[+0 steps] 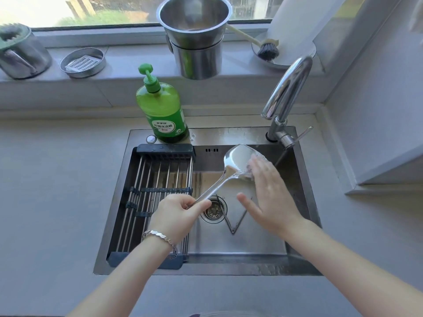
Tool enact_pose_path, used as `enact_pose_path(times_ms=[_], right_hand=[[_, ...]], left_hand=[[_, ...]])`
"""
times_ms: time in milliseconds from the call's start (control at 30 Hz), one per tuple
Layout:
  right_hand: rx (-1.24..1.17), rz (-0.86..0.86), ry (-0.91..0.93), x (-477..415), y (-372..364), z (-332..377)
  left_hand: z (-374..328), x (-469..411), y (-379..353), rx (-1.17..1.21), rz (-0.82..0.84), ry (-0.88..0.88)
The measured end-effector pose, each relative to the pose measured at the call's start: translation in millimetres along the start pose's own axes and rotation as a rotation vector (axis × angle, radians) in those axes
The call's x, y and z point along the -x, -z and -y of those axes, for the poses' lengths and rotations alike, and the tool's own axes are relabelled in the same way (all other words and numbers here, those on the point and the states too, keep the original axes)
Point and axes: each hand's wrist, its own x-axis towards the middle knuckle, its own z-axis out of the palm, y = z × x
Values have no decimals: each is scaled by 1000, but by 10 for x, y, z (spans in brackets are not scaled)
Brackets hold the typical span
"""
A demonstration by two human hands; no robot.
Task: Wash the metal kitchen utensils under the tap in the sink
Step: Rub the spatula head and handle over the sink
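My left hand [176, 216] grips the handle end of a shiny metal spatula [235, 160], whose broad blade is raised over the steel sink [304, 184]. My right hand [270, 195] is flat with fingers spread, its fingertips touching the blade's right edge. Water shows on the blade near the fingers. The chrome tap [286, 92] curves over the sink's back right corner. A V-shaped pair of metal tongs [238, 221] lies on the sink floor beside the drain strainer [214, 210].
A black-framed roll-up drying rack [155, 191] covers the sink's left part. A green dish-soap bottle [162, 108] stands at the back rim. On the windowsill are stacked steel pots [196, 35], a round tin with a grater [83, 62], a steel canister [20, 53] and a dish brush [266, 50].
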Motion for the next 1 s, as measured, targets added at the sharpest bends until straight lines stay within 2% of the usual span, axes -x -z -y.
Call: enact_pose_path(times_ms=[67, 200, 267, 333, 433, 467, 567, 600, 700, 733, 833, 900, 1000], right_hand=[[12, 6, 7, -17, 37, 52], [167, 166, 385, 150, -116, 430], [202, 201, 483, 172, -131, 441], [208, 149, 458, 84, -48, 347], [158, 109, 241, -19, 37, 295], [172, 119, 238, -4, 13, 353], [176, 193, 410, 125, -99, 476], [194, 166, 428, 110, -80, 433], [168, 51, 268, 6, -8, 291], [158, 19, 274, -2, -19, 301], [139, -116, 493, 22, -133, 325], [73, -183, 567, -51, -52, 242], [84, -162, 606, -134, 52, 81]], left_hand=[[-20, -2, -12, -20, 12, 6], [-81, 10, -63, -71, 79, -12], [-100, 18, -61, -94, 106, -45], [-106, 19, -33, -106, 115, -55], [-140, 6, -13, -144, 115, -63], [-167, 7, -17, -145, 121, -76], [-219, 24, -19, -116, 147, -131], [-217, 23, -13, -112, 154, -135], [-177, 13, -4, -105, 175, -109], [-175, 15, -10, -114, 179, -115], [-165, 15, -36, -132, 204, -176], [-130, 14, -46, -129, 242, -198], [-63, 4, -50, -142, 314, -201]])
